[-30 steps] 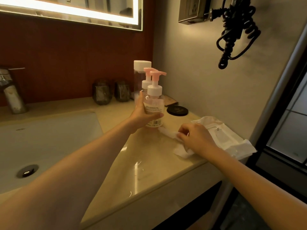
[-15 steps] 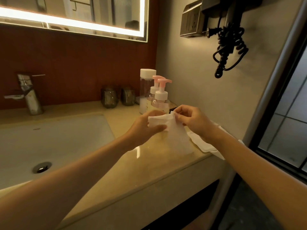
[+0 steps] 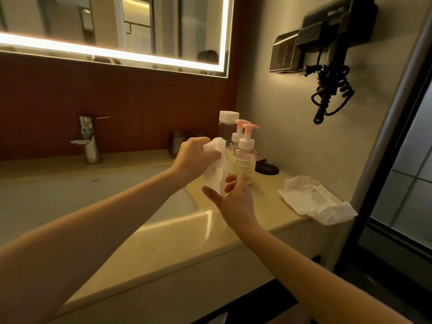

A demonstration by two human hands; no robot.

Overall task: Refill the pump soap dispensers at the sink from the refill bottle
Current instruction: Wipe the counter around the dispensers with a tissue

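Observation:
Two clear pump soap dispensers with pink pump heads stand at the back right of the counter, the nearer one [image 3: 245, 155] in front of the other [image 3: 236, 136]. Behind them stands the clear refill bottle [image 3: 228, 123] with a white cap. My left hand [image 3: 194, 157] grips the top of a white wet wipe [image 3: 216, 169] just left of the dispensers. My right hand [image 3: 231, 197] is under it, fingers curled at the wipe's lower edge, a little in front of the nearer dispenser.
A white wipe packet [image 3: 313, 199] lies at the counter's right end. A black round lid [image 3: 266, 169] sits by the wall. Dark glass jars [image 3: 177, 142] stand at the back. Sink basin [image 3: 70, 197] and faucet [image 3: 87, 139] are left. A coiled dryer cord [image 3: 329, 94] hangs above.
My left hand let go of the nearer dispenser, which now stands on the counter. Both hands lifted a wipe from the packet, and it is now bunched between them.

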